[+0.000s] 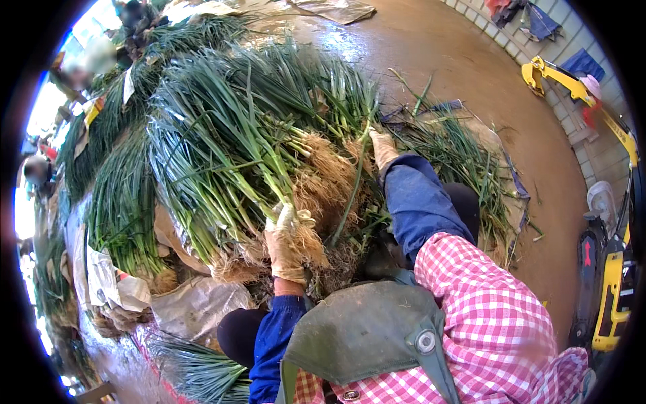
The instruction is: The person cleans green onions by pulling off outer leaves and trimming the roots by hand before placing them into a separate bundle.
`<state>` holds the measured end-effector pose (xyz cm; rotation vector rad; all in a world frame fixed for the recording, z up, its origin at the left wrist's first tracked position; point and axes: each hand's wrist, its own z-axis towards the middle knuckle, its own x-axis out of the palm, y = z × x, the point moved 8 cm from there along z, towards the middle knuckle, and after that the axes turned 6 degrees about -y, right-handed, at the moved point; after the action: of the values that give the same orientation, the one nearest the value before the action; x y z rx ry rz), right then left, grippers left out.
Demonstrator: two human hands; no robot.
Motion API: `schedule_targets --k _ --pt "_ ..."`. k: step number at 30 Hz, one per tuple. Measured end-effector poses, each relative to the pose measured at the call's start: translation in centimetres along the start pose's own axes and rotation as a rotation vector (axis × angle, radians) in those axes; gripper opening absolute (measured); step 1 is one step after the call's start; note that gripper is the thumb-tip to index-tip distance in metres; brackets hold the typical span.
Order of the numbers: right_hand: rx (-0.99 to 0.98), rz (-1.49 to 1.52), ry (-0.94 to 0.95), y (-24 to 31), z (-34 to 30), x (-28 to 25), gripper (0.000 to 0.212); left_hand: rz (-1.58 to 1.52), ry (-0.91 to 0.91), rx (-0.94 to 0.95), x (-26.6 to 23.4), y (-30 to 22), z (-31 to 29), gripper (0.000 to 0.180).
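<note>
My left hand (pixel 284 246), in a pale work glove, is closed round the lower stems of a few green onions, their stringy roots (pixel 309 244) hanging beside it. Their leaves lean up and left across a big heap of green onions (pixel 215 128). At the heap's right end my right hand (pixel 383 146), also gloved, is closed at some green onion stalks (pixel 365 114). One long leaf (pixel 351 198) droops below it. Tan root clumps (pixel 326 178) lie between my hands. My right fingertips are partly hidden.
Loose green leaves (pixel 451 151) lie on a dark-edged sheet at my right. More onion bundles (pixel 121 209) and pale sacks (pixel 198 306) are at left, with people (pixel 40 172) beyond. A yellow toy-like excavator (pixel 609 296) stands by the tiled wall at right. Wet brown floor (pixel 410 40) stretches ahead.
</note>
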<state>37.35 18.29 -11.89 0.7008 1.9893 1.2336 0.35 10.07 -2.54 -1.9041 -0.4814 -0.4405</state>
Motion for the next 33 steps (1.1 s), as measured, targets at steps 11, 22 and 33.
schedule_targets --k 11,22,33 --pt "-0.37 0.033 -0.145 3.6 -3.2 6.9 0.092 -0.007 -0.108 0.003 -0.9 2.0 2.3 0.024" --pt "-0.152 0.271 0.284 3.1 -3.3 11.8 0.084 -0.057 -0.145 -0.013 -0.3 2.2 2.5 0.027" --pt "-0.746 -0.541 0.465 4.4 0.7 8.9 0.036 -0.124 -0.067 -0.054 -0.5 1.3 1.5 0.036"
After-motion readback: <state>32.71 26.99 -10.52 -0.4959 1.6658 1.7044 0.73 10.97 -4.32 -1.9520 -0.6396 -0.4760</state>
